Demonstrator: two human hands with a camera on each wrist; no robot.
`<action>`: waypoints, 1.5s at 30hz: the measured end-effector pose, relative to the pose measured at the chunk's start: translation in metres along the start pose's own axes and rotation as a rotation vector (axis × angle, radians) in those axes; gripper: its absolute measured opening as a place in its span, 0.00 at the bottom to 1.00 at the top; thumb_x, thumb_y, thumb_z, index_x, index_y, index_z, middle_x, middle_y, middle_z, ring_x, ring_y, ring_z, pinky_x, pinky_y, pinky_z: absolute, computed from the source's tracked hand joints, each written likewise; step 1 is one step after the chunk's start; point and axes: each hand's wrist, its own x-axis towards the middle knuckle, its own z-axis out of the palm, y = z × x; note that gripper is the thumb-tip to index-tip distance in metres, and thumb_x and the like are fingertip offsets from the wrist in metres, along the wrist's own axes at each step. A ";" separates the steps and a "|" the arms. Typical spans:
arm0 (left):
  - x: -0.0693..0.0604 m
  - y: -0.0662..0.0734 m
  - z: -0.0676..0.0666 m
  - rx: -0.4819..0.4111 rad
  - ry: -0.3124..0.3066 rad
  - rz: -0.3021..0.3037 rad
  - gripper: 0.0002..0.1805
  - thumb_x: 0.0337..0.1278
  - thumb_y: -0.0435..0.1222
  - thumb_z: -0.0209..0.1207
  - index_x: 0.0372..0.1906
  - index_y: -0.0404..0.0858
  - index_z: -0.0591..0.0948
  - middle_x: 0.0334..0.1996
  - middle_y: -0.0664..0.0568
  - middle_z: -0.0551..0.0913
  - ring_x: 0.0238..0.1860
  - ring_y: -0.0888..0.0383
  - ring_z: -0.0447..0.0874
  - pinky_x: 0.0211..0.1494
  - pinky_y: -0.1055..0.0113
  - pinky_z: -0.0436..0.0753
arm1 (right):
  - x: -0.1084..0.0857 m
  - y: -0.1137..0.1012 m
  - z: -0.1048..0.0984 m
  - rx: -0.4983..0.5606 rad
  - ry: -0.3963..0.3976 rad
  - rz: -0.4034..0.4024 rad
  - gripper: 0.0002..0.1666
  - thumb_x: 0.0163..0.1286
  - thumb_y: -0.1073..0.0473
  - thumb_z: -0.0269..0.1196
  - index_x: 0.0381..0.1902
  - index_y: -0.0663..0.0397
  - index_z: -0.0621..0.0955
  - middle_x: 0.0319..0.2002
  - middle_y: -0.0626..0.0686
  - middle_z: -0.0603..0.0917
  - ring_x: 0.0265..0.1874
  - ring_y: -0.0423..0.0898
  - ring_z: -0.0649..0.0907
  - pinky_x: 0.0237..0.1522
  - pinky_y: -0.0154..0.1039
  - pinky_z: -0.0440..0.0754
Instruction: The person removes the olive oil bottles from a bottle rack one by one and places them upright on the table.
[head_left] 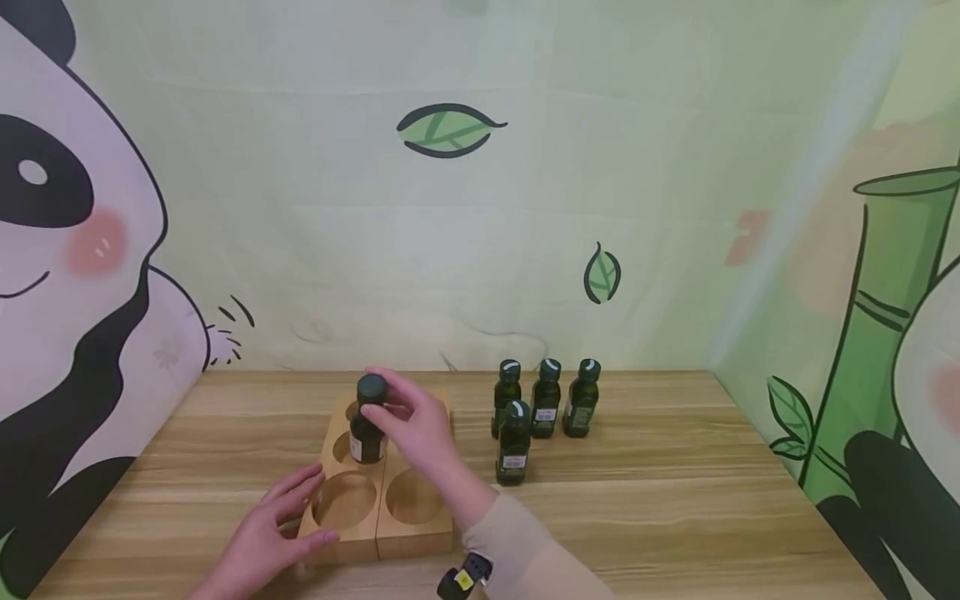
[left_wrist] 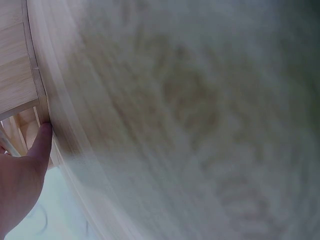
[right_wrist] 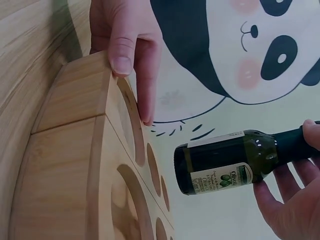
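Observation:
My right hand [head_left: 422,433] pinches the dark cap and neck of a small olive oil bottle [right_wrist: 215,167], holding it upright over a wooden holder [head_left: 356,546]. In the right wrist view the bottle's base is apart from the wood. Two blocks side by side form the holder, with round holes of differing sizes in the top. My left hand [head_left: 270,529] rests on the holder's near left corner, thumb [right_wrist: 122,55] on the front and fingers along the left side. The left wrist view shows only part of that hand [left_wrist: 22,182] and blurred wood grain.
Several matching dark bottles stand upright right of the holder: one nearer bottle [head_left: 513,446] and, behind it, a left one [head_left: 506,390], a middle one [head_left: 546,400] and a right one [head_left: 582,400]. The wooden table [head_left: 660,500] ends at a printed panda backdrop [head_left: 337,250].

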 end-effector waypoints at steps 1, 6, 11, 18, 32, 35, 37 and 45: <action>0.000 0.000 0.000 0.002 0.002 0.004 0.42 0.44 0.40 0.77 0.65 0.27 0.73 0.68 0.42 0.67 0.59 0.69 0.70 0.47 0.62 0.85 | -0.001 -0.001 -0.002 0.001 0.003 0.002 0.25 0.67 0.63 0.68 0.62 0.47 0.81 0.52 0.55 0.85 0.50 0.50 0.85 0.51 0.37 0.83; -0.001 -0.001 0.000 -0.004 -0.009 -0.006 0.43 0.45 0.40 0.77 0.66 0.27 0.72 0.69 0.42 0.66 0.60 0.51 0.74 0.48 0.60 0.85 | -0.008 -0.002 -0.014 0.013 0.009 0.011 0.26 0.66 0.66 0.68 0.62 0.52 0.80 0.52 0.59 0.85 0.49 0.56 0.85 0.51 0.42 0.84; 0.000 0.001 -0.001 -0.023 -0.019 -0.021 0.43 0.46 0.39 0.76 0.67 0.26 0.71 0.69 0.41 0.65 0.60 0.36 0.72 0.48 0.58 0.85 | -0.015 -0.001 -0.029 0.013 0.001 0.036 0.26 0.66 0.65 0.67 0.62 0.51 0.80 0.50 0.58 0.85 0.50 0.53 0.84 0.53 0.43 0.82; -0.001 0.002 -0.001 -0.023 -0.024 -0.027 0.44 0.46 0.39 0.76 0.67 0.26 0.71 0.70 0.40 0.63 0.60 0.34 0.72 0.49 0.56 0.85 | -0.029 -0.004 -0.050 -0.015 -0.016 0.057 0.26 0.67 0.62 0.68 0.62 0.46 0.80 0.51 0.55 0.85 0.52 0.49 0.83 0.58 0.45 0.79; -0.002 0.002 0.000 -0.028 -0.019 -0.011 0.43 0.46 0.38 0.76 0.67 0.26 0.70 0.70 0.41 0.64 0.60 0.36 0.72 0.49 0.58 0.84 | -0.053 -0.001 -0.097 -0.056 0.024 0.038 0.27 0.64 0.67 0.69 0.62 0.53 0.80 0.51 0.55 0.85 0.50 0.49 0.84 0.56 0.46 0.81; -0.002 0.001 0.000 -0.031 -0.023 -0.014 0.44 0.46 0.39 0.76 0.67 0.25 0.70 0.70 0.41 0.64 0.60 0.36 0.73 0.50 0.58 0.84 | -0.059 0.000 -0.108 -0.076 0.020 0.043 0.27 0.64 0.67 0.69 0.62 0.54 0.80 0.50 0.56 0.86 0.49 0.48 0.84 0.54 0.43 0.81; -0.002 0.000 0.000 -0.034 -0.023 -0.016 0.43 0.46 0.39 0.76 0.67 0.26 0.70 0.70 0.41 0.64 0.60 0.36 0.73 0.50 0.58 0.84 | -0.063 0.001 -0.116 -0.085 0.019 0.047 0.27 0.65 0.67 0.68 0.62 0.55 0.79 0.51 0.58 0.85 0.50 0.49 0.84 0.54 0.41 0.81; -0.002 -0.001 0.000 -0.037 -0.015 -0.004 0.43 0.46 0.38 0.76 0.67 0.25 0.71 0.70 0.41 0.64 0.59 0.36 0.74 0.49 0.59 0.85 | -0.078 0.009 -0.147 -0.116 0.043 0.076 0.27 0.66 0.65 0.68 0.63 0.55 0.79 0.53 0.58 0.85 0.52 0.48 0.83 0.55 0.37 0.79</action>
